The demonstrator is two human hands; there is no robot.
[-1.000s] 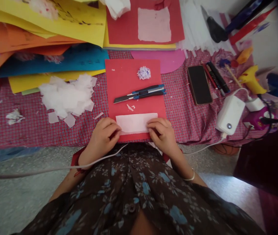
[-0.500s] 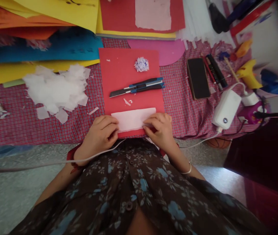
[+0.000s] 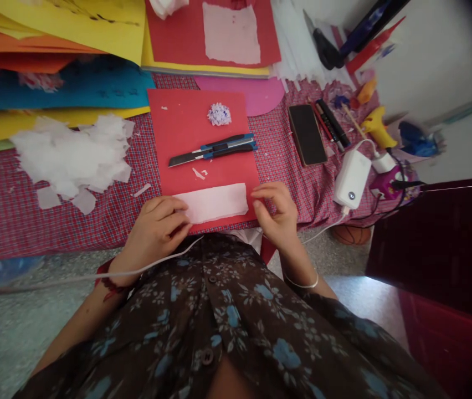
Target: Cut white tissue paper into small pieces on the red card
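A folded strip of white paper (image 3: 217, 203) lies near the front edge of a red paper sheet (image 3: 198, 119). My left hand (image 3: 157, 227) has its fingertips and thumb at the strip's left end, gripping it there. Just off the strip's right end is my right hand (image 3: 277, 213), its thumb and fingers apart with nothing between them. Beyond the strip, a blue and black utility knife (image 3: 215, 148) rests on the red sheet with its blade pointing left. A crumpled white and blue paper ball (image 3: 219, 114) sits behind the knife, and small paper scraps (image 3: 198, 173) lie in front.
A heap of white paper squares (image 3: 73, 155) is at left, with coloured sheets (image 3: 53, 94) behind. On the right are a phone (image 3: 307, 134), pens (image 3: 331, 124), a white power bank (image 3: 353, 178) and a yellow glue gun (image 3: 377, 127). A white cable (image 3: 136, 271) crosses my left wrist.
My right hand has come off the strip's right end and moved slightly right of it. My left hand stays at the left end. The whole view has shifted, so the table appears farther left.
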